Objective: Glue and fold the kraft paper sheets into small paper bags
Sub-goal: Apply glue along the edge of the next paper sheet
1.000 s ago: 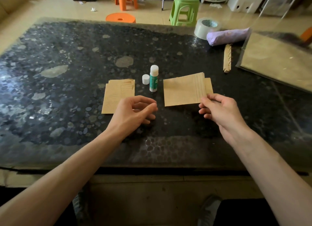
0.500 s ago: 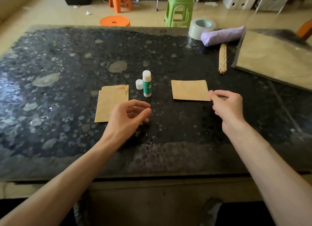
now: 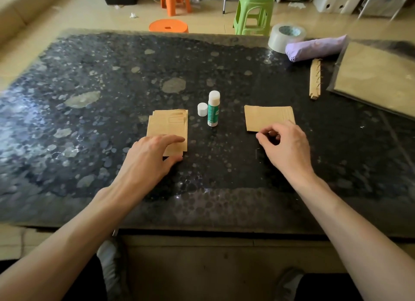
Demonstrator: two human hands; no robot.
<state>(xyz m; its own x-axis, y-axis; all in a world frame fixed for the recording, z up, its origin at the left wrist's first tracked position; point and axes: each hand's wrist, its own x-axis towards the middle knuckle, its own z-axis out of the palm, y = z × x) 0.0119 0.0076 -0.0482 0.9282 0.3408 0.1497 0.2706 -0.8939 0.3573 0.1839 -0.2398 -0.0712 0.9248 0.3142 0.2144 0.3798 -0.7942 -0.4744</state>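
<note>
Kraft sheets (image 3: pixel 167 127) lie stacked left of an uncapped glue stick (image 3: pixel 213 108) on a dark table (image 3: pixel 112 87). The left hand (image 3: pixel 149 159) rests on them, forefinger flat on top and thumb at the near corner, hiding whether a sheet is pinched. The right hand (image 3: pixel 285 148), fingers loosely curled with nothing visible in them, sits at the near edge of a folded pile (image 3: pixel 268 117). The step is probably taking 1 fresh sheet, which calls for separating only the top one.

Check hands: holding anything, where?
Left hand pinches the kraft sheet stack at its near right corner. Right hand is by the near edge of the folded sheet; grip cannot be told.
</note>
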